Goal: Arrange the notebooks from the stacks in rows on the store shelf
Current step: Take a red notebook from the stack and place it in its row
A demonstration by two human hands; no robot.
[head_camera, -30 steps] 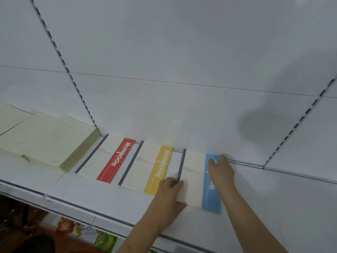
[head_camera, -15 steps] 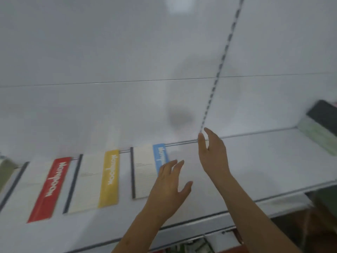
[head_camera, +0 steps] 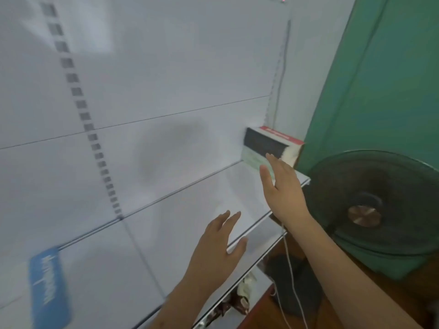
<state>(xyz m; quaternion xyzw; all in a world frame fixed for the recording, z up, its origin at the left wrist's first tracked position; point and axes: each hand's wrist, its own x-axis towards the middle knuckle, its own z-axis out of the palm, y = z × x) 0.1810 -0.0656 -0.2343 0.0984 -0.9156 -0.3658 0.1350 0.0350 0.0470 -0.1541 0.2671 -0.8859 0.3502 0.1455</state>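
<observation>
A stack of notebooks [head_camera: 268, 144] with dark spines and a red-striped top cover sits at the far right end of the white shelf [head_camera: 185, 224]. My right hand [head_camera: 282, 188] is open, fingers stretched toward the stack, fingertips just short of its lower part. Lower down, my left hand [head_camera: 219, 248] hovers open over the shelf's front part, holding nothing. The blue-striped notebook [head_camera: 48, 288] lies flat at the lower left, blurred.
A dark standing fan [head_camera: 370, 205] stands right of the shelf end, in front of a green wall [head_camera: 380, 79]. A white cable [head_camera: 291, 276] hangs below the shelf edge. Packaged goods [head_camera: 237, 302] show on a lower level. A slotted upright [head_camera: 88, 129] runs up the back panel.
The view has swung right, so the red and yellow notebooks are out of sight. Both hands left the blue notebook and moved right, the right hand nearing the stack at the shelf end.
</observation>
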